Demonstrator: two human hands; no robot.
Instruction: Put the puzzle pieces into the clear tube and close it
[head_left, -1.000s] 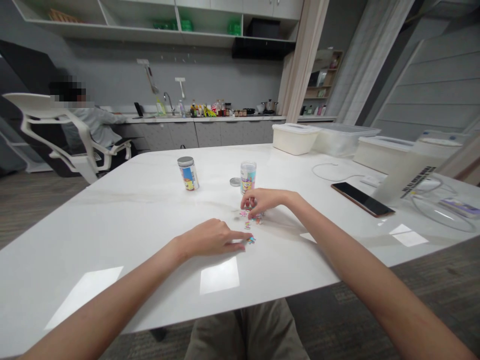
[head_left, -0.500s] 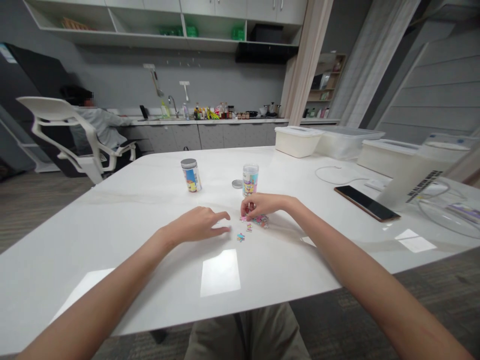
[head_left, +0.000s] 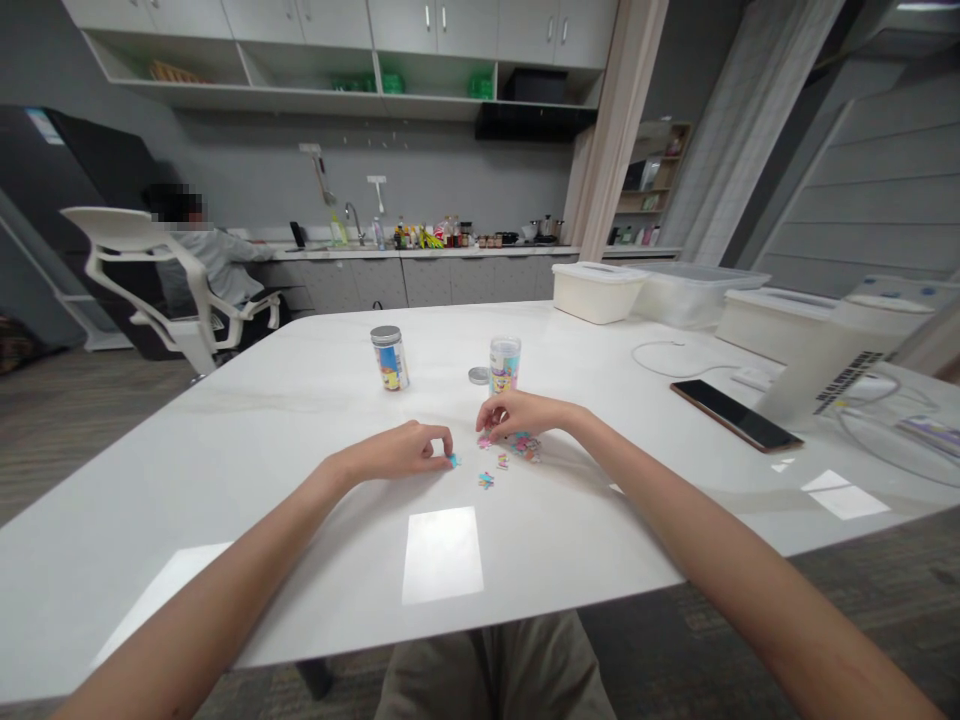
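Note:
My left hand (head_left: 409, 450) is closed in a pinch on a small blue puzzle piece (head_left: 454, 460) at the tabletop. My right hand (head_left: 521, 412) is bent low, thumb and forefinger closed about a pink puzzle piece (head_left: 484, 441). Partly beneath that hand lies a pile of mixed puzzle pieces (head_left: 527, 447). Two small groups of pieces, one multicoloured (head_left: 502, 461) and one blue and yellow (head_left: 486, 481), lie nearer me. Behind my right hand stands an uncapped clear jar (head_left: 505, 362) with a cartoon label, its metal lid (head_left: 478, 376) beside it. A second cartoon jar (head_left: 389, 360) wears its lid.
On the right of the white table (head_left: 315, 570) lie a phone (head_left: 736, 415) and a white cable (head_left: 660, 365). Lidded plastic boxes (head_left: 596, 295) line the back right, near a tall whitish container (head_left: 832, 365). A person (head_left: 214, 265) sits in a white chair beyond the table.
My left thumb and forefinger have come together on the blue piece; they were apart before. My right hand stays by the pile, its fingertips slightly shifted. The camera view has tilted up a little.

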